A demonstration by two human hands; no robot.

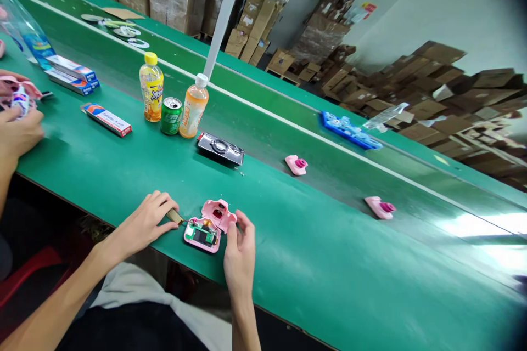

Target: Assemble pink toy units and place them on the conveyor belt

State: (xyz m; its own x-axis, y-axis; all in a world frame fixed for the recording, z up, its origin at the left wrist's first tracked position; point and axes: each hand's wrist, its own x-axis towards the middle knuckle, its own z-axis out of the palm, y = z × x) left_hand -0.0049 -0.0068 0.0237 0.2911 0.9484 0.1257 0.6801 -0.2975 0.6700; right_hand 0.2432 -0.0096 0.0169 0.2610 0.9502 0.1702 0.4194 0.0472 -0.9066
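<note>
And there was the left hand [148, 218], its grip closed on a small brownish block [175, 216], thin wires running to the pink shell [206, 248]! That shell lay right between both hands, near the edge of the green table [313, 274], circuit board [209, 237] facing up. Across it, the right hand [242, 244] pinched the edge of the pink cover [216, 213], opened out behind the shell. Beyond, a black case [221, 148] lay near the orange bottle [193, 108], with a green can [171, 116] just beside that bottle.
</note>
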